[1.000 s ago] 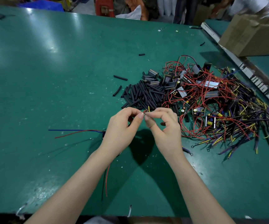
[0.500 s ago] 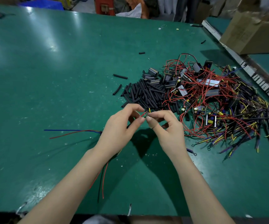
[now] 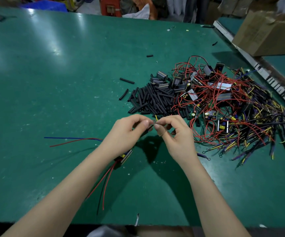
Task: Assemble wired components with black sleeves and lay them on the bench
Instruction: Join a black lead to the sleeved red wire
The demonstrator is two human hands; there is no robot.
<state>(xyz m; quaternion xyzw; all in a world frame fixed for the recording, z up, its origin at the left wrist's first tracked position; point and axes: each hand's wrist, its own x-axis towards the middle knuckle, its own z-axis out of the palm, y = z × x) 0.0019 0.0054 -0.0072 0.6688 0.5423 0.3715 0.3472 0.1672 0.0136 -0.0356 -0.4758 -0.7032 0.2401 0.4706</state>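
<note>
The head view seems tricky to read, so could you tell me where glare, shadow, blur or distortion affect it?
Head view: pale glare streaks the green bench at upper left; the left hand and right hand cast a dark shadow below their pinch, hiding detail there; the cardboard box at upper right looks smeared; the wide lens bows the bench's far edge.

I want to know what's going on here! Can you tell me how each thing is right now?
left hand: pinching a small wire part
right hand: pinching the same part
wire part: held between both hands above the bench
black sleeves: loose in a pile
wired parts: tangled in a heap
blue and red wires: lying flat on the bench
cardboard box: standing, top hidden
</note>
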